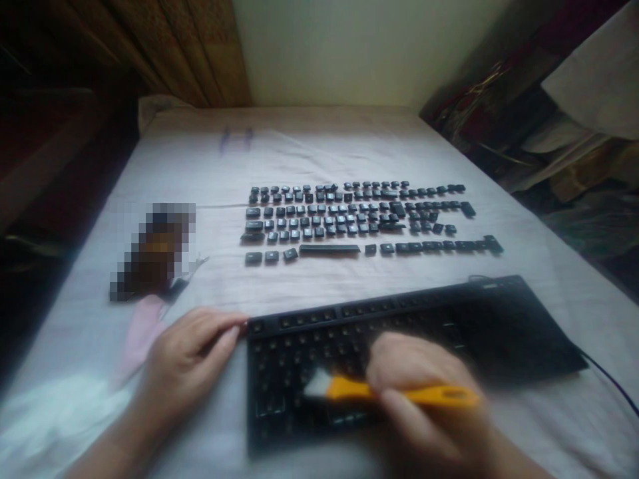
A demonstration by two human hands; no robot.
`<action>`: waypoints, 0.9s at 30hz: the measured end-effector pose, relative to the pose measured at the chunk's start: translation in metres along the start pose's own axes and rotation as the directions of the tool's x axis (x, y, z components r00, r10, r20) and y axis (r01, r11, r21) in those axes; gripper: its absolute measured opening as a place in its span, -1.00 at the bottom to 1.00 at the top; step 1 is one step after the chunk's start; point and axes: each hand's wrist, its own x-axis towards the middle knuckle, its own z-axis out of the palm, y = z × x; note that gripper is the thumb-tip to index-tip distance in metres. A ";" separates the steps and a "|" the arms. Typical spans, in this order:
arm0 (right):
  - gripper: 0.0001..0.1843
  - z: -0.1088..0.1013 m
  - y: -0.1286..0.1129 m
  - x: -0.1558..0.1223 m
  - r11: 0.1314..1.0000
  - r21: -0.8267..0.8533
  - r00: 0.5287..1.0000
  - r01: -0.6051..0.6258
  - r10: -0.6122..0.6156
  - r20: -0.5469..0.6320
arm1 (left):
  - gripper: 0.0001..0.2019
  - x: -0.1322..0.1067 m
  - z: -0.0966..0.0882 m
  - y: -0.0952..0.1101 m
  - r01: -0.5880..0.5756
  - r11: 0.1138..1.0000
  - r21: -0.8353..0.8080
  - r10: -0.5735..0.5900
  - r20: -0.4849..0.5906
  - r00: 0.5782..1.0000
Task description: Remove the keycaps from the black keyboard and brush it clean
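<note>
A black keyboard (519, 332) with its keycaps off lies slantwise at the front of the bed-like surface. At its upper left corner, my left hand (187, 349) has thumb and fingers closed on the edge. My right hand (424, 366) is wrapped round the yellow handle of a brush (352, 388). The pale bristles point left and are over the left half of the keyboard; blur hides whether they touch it. Beyond the keyboard, loose black keycaps (319, 219) lie in several rows, with the long space bar (329, 249) in the nearest row.
A pixelated dark object (154, 249) lies on the left, near a pink cloth (142, 329). The keyboard's cable (612, 376) runs off to the right. A white sheet (499, 219) covers the surface. Clothes or fabrics (589, 100) hang at the right, and a curtain (200, 53) at the back left.
</note>
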 end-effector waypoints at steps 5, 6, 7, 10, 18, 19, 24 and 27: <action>-0.78 -0.004 0.000 0.002 0.999 -0.041 0.998 0.018 -0.020 -0.057 | -0.86 -0.001 0.001 0.002 0.022 1.000 -0.007 -0.022 -0.004 1.000; -0.78 -0.003 0.000 0.002 0.998 -0.058 0.999 0.025 -0.028 -0.046 | -0.86 -0.001 0.001 0.002 0.032 0.999 -0.006 -0.032 -0.002 0.999; -0.79 -0.003 0.000 0.002 0.997 -0.076 0.999 0.032 -0.034 -0.033 | -0.86 -0.002 0.001 0.002 0.039 0.999 -0.004 -0.039 0.001 0.999; -0.81 -0.001 0.000 0.001 0.993 -0.103 0.998 0.056 -0.055 0.013 | -0.86 -0.002 0.001 0.002 0.038 0.999 0.000 -0.038 0.006 0.999; -0.83 0.000 -0.002 0.002 0.999 -0.026 0.996 0.043 -0.041 0.082 | -0.86 0.001 0.001 0.003 0.019 1.000 0.007 -0.019 -0.008 1.000; -0.83 -0.001 -0.002 0.002 0.999 -0.019 0.997 0.038 -0.037 0.060 | -0.86 0.000 0.001 0.003 0.017 1.000 0.008 -0.017 -0.006 1.000; -0.81 -0.004 -0.004 0.001 0.994 -0.102 0.999 0.051 -0.052 -0.012 | -0.85 -0.004 0.002 0.001 0.030 1.000 0.008 -0.030 0.002 1.000; -0.83 -0.001 -0.003 0.000 0.985 -0.148 0.996 0.089 -0.086 0.022 | -0.83 -0.005 0.003 0.000 0.051 0.999 0.007 -0.051 0.005 0.999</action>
